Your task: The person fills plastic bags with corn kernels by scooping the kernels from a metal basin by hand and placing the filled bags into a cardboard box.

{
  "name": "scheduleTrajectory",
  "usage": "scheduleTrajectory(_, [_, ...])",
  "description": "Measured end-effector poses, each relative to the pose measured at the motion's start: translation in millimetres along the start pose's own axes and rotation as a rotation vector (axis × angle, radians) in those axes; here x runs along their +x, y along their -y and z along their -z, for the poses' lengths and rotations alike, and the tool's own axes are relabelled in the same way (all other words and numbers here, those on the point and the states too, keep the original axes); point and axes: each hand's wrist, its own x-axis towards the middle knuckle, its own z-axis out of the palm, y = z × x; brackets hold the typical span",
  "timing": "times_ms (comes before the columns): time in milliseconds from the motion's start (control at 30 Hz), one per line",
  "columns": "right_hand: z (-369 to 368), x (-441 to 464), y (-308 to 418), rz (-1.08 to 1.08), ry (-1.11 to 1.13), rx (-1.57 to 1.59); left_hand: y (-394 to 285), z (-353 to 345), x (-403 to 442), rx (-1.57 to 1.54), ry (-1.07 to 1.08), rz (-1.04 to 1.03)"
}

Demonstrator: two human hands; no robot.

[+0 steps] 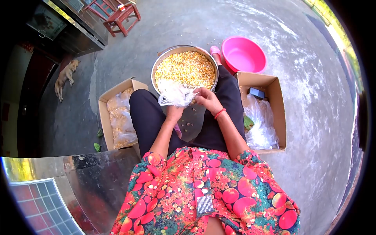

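Note:
A thin, whitish see-through plastic bag point(174, 94) is held between my hands, over the near rim of a wide round metal basin point(155, 67). Loose yellow and white corn kernels point(186, 68) fill the basin. My left hand point(174, 112) grips the bag from below, its fingers mostly hidden behind the plastic. At the bag's right edge, my right hand point(208, 100) pinches the plastic with closed fingers; a red bracelet circles that wrist. What the bag holds, if anything, I cannot make out.
Left of my legs, a cardboard box point(103, 117) holds bags of kernels. On the right, another box point(281, 117) contains plastic bags and a dark phone-like object point(256, 93). Beyond are a pink tub point(243, 55), a red chair point(121, 17) and a lying dog point(65, 78).

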Motion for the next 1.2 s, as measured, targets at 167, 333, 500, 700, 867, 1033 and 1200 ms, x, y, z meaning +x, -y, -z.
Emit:
scheduleTrajectory(167, [9,0,-11,0.106,-0.236,-0.398,8,1,-6,0.160,0.012,-0.068])
scheduleTrajectory(333, [-1,-4,-11,0.121,-0.171,-0.783,7,3,-5,0.398,0.106,-0.046])
scheduleTrajectory(500, [0,-2,-7,0.033,-0.150,-0.747,1,2,-4,0.343,0.048,-0.071])
scheduleTrajectory(700, [6,4,-19,0.030,-0.146,-0.718,-5,2,-2,0.399,0.034,-0.081])
scheduleTrajectory(867, [2,4,-19,0.084,-0.301,-0.618,-4,1,-2,0.421,0.023,-0.099])
scheduleTrajectory(1033, [1,-1,-17,0.069,-0.256,-0.791,-1,3,-7,0.201,-0.011,-0.092])
scheduleTrajectory(1200, [2,3,-21,0.087,-0.266,-0.871,-6,4,-9,0.062,-0.006,0.019])
